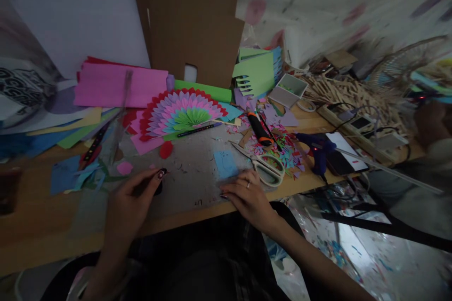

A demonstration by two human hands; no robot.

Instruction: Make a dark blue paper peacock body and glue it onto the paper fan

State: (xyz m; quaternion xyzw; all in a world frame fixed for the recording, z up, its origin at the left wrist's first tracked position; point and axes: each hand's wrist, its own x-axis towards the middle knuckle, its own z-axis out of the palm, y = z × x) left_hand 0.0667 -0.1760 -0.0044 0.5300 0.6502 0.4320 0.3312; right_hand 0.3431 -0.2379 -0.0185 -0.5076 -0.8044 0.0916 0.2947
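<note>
My left hand is over the near left of the grey mat. Its thumb and forefinger are pinched together; anything between them is too small or dark to make out. My right hand rests at the mat's near edge with curled fingers close together, and what they hold, if anything, is hidden. Just above it lies a light blue paper piece. Scissors with pale handles lie beside the right hand, blades pointing up and left. A pink paper petal and a red one lie beyond the left hand.
A layered paper fan and a dotted pen lie behind the mat. Right of them are a utility knife, paper scraps, a glue gun with its light on, and a phone. Another person's hand is at far right.
</note>
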